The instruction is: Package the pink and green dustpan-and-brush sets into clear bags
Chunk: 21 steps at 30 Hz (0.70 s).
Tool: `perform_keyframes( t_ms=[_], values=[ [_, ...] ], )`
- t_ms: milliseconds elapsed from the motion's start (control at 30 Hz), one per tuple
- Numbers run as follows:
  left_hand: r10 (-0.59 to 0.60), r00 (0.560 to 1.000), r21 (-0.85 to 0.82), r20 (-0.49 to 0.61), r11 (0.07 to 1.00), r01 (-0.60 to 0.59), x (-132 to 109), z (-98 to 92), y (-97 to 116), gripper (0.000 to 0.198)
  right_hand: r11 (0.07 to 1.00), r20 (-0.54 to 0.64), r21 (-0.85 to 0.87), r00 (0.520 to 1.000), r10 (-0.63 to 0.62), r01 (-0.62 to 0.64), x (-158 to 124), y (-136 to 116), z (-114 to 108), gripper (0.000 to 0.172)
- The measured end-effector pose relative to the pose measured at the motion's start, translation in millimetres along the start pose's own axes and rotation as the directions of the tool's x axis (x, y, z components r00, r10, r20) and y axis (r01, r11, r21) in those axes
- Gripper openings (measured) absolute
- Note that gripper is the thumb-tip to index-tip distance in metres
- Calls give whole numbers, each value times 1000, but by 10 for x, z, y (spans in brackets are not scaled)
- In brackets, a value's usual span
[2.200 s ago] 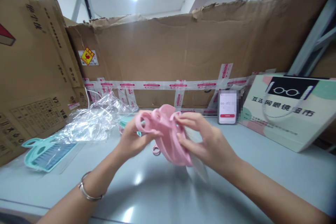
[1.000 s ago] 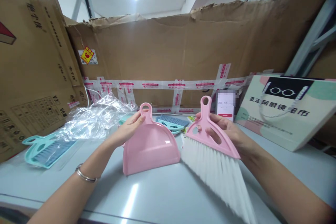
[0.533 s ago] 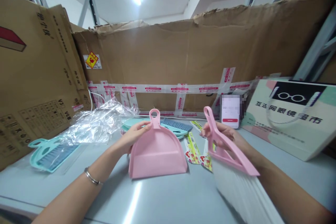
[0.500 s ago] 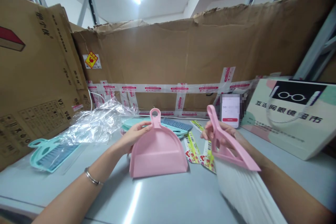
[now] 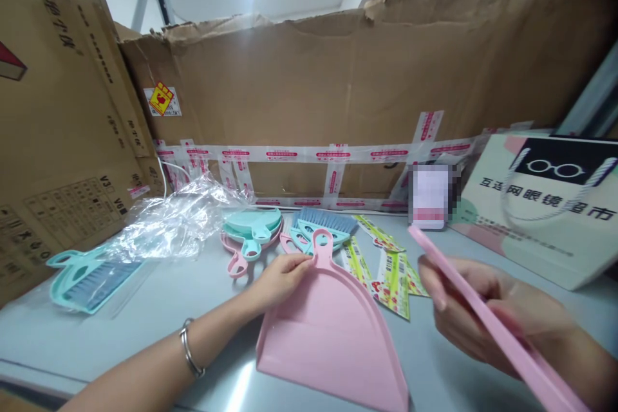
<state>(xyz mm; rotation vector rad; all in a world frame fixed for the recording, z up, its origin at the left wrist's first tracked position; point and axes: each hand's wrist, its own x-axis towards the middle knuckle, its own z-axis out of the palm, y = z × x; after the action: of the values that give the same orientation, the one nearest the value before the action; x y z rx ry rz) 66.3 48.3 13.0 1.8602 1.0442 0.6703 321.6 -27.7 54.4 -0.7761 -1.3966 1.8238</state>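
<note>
From the head camera: the left hand (image 5: 282, 280) is closed on the upper left edge of the pink dustpan (image 5: 333, 328), right beside its neck, and that pan sits near centre, ring handle pointing far, wide mouth facing near. Over on the near right, the right hand (image 5: 512, 309) has its fingers curled round the pink brush (image 5: 497, 325), seen edge-on, its bristles out of view! Beyond the pan, teal dustpans (image 5: 248, 222) lie stacked far left of it, yellow-green packets (image 5: 393, 277) spread to its far right, and a phone (image 5: 429, 199) stands farther back.
</note>
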Motion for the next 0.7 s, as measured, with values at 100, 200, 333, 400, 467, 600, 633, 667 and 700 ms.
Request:
perform_keyframes(
  t_ms=[100,200,333,400,467,600,633,667,700],
  values=[
    [-11,1000,-21,-14,1000,11,-8,14,7,42,997,10,-59,998,57,-56,44,-55,44,37],
    [-14,998,-61,-54,998,10,-17,1,34,39,986,-27,-148,997,68,-72,157,-67,115,36],
    [-16,996,-126,-90,992,5,-26,27,44,34,969,-73,-243,997,26,-43,368,49,216,41],
    [-12,998,-168,-58,986,2,-32,53,33,35,959,-162,-279,987,-2,-43,463,110,247,42],
    [-4,1000,-200,-27,980,-2,-38,69,13,36,950,-272,-310,961,-45,-43,535,158,258,39],
    [-105,983,-239,-152,969,67,-42,58,-30,39,915,-431,-402,890,-151,-39,616,250,258,30],
    [-133,972,-243,-194,966,84,-41,51,-34,40,883,-454,-467,867,-204,-37,626,275,265,26],
    [-140,966,-238,-217,967,86,-41,47,-34,41,837,-465,-547,843,-272,-32,634,298,276,22],
    [-124,968,-223,-218,972,75,-41,44,-29,42,778,-462,-628,817,-345,-27,640,319,291,18]
  ],
)
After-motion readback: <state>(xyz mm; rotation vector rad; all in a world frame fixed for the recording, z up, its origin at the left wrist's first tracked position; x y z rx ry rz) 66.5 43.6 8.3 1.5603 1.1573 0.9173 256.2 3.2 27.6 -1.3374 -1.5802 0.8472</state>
